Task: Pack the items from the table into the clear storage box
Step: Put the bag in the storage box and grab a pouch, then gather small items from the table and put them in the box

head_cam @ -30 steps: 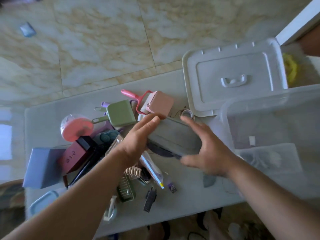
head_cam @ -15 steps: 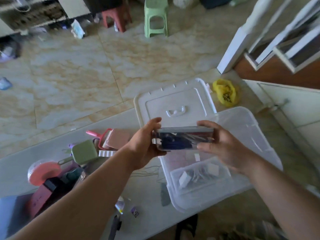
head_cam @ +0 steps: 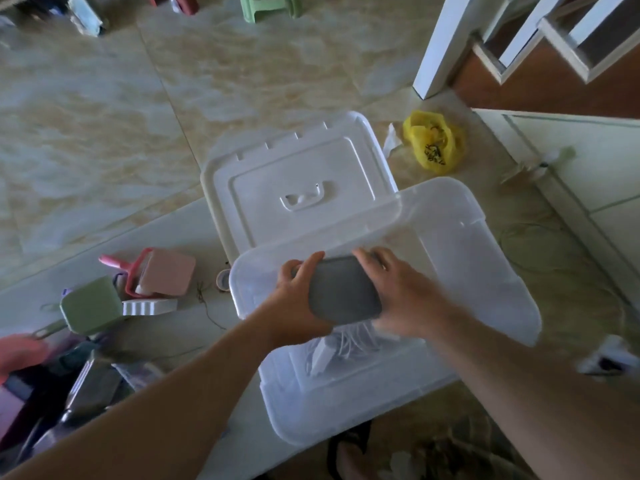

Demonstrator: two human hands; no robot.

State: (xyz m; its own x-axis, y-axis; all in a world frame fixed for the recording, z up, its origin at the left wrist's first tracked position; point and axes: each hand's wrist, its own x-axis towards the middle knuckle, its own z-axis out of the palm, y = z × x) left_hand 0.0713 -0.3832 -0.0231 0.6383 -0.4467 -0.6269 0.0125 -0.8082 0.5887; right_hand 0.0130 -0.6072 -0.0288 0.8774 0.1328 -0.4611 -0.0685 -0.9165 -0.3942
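A plain dark grey case (head_cam: pixel 341 289) is seen over the clear, colourless storage box (head_cam: pixel 485 271), behind which a white lid (head_cam: pixel 294 188) is laid on the pale grey-white table (head_cam: pixel 166 327). On the table, a sage green square item (head_cam: pixel 91 304), a soft pink box (head_cam: pixel 166 277) with a brighter pink handle (head_cam: pixel 114 262), a white ribbed piece (head_cam: pixel 149 307) and a coral pink round thing (head_cam: pixel 19 353) are shown. The floor (head_cam: pixel 104 116) is patterned in cream with tan marbled veining, and a bright yellow bag (head_cam: pixel 433 142) with dark printed marks and a pale green stool (head_cam: pixel 270 6) are found on it.
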